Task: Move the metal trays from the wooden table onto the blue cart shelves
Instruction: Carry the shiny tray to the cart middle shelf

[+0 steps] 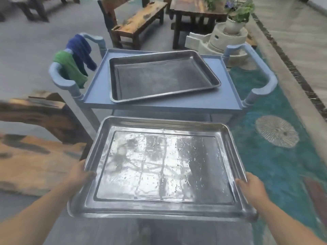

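Held tray [162, 167]: carried in the air, long axis running left to right, clear of the wooden table [35, 156] at left.
Left hand [80, 175]: grips the left short rim, thumb on top.
Right hand [251, 186]: grips the right short rim likewise.
Blue cart [263, 82]: straight ahead, beyond the tray's far edge; both hands equally near.
Top shelf [228, 98]: bears a second tray [162, 76], lying askew.

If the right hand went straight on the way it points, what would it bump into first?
Probably the blue cart. The right hand, gripping the carried tray, points forward at the cart's near edge. Depth is unclear, so it might slip under that edge instead.
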Demonstrator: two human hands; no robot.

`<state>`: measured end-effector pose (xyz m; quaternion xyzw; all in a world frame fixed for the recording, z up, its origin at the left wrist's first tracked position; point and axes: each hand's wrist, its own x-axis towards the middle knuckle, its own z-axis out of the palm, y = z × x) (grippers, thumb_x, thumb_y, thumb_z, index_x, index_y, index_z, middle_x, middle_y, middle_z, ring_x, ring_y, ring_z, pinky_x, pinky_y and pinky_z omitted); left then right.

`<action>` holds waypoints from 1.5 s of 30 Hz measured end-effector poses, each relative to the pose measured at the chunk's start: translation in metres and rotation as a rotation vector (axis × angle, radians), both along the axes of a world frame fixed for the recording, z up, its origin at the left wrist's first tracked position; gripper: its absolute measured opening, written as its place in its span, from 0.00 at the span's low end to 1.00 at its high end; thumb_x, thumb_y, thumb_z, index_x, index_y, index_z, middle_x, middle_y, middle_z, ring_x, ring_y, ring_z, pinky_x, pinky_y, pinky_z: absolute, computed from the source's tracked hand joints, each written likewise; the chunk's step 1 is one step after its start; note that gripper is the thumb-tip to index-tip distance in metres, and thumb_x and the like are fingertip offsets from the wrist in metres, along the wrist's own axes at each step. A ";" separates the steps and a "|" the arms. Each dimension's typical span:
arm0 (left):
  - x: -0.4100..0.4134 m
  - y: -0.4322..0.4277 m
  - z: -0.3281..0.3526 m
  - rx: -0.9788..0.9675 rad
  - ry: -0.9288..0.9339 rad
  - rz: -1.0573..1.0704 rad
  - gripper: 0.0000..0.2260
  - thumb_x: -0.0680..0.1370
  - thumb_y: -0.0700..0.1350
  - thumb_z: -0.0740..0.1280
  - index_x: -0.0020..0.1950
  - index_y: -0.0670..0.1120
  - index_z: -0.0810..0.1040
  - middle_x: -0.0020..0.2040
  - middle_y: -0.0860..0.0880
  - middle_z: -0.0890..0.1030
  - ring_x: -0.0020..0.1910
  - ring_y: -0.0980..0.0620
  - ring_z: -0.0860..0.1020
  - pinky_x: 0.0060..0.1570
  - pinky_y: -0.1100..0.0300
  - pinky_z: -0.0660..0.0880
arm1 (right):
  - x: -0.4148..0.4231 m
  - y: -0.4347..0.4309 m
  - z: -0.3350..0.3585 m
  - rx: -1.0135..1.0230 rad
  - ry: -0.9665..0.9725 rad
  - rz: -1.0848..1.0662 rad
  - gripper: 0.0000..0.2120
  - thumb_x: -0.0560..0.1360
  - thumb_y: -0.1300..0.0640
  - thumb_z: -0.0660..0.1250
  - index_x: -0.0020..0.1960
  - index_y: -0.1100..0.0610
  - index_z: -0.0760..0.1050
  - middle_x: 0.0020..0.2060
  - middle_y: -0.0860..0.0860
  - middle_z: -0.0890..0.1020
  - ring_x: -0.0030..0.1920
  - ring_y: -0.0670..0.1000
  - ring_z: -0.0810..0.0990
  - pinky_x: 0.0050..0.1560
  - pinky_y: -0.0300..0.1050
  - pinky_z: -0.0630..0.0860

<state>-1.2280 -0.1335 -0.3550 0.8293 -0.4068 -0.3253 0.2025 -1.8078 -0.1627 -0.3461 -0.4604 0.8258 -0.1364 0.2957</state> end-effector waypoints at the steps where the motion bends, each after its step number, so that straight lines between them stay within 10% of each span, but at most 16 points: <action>1: 0.005 -0.007 -0.007 0.008 -0.003 -0.005 0.11 0.70 0.36 0.74 0.46 0.48 0.77 0.34 0.52 0.78 0.33 0.55 0.76 0.30 0.63 0.69 | 0.005 -0.006 -0.004 0.017 0.008 -0.003 0.06 0.75 0.58 0.66 0.42 0.61 0.75 0.36 0.56 0.80 0.38 0.56 0.78 0.38 0.48 0.73; 24: 0.052 -0.199 -0.121 0.209 0.047 -0.087 0.09 0.73 0.41 0.73 0.49 0.49 0.77 0.41 0.48 0.81 0.40 0.49 0.80 0.39 0.55 0.72 | 0.056 -0.193 -0.113 0.157 0.095 0.009 0.06 0.75 0.57 0.69 0.43 0.59 0.76 0.34 0.55 0.80 0.37 0.57 0.78 0.38 0.48 0.71; 40: 0.053 -0.418 -0.269 0.055 -0.373 -0.275 0.18 0.74 0.48 0.72 0.54 0.36 0.76 0.54 0.34 0.79 0.49 0.37 0.77 0.45 0.52 0.70 | 0.041 -0.415 -0.270 -0.075 0.287 0.192 0.11 0.73 0.61 0.70 0.41 0.70 0.76 0.40 0.68 0.80 0.43 0.65 0.79 0.40 0.52 0.69; 45: 0.062 -0.461 -0.289 -0.076 -0.422 -0.259 0.14 0.72 0.47 0.74 0.37 0.41 0.71 0.35 0.47 0.73 0.32 0.51 0.70 0.29 0.57 0.62 | 0.043 -0.457 -0.288 -0.164 0.316 0.229 0.12 0.73 0.60 0.70 0.43 0.71 0.77 0.42 0.69 0.80 0.44 0.65 0.80 0.43 0.54 0.74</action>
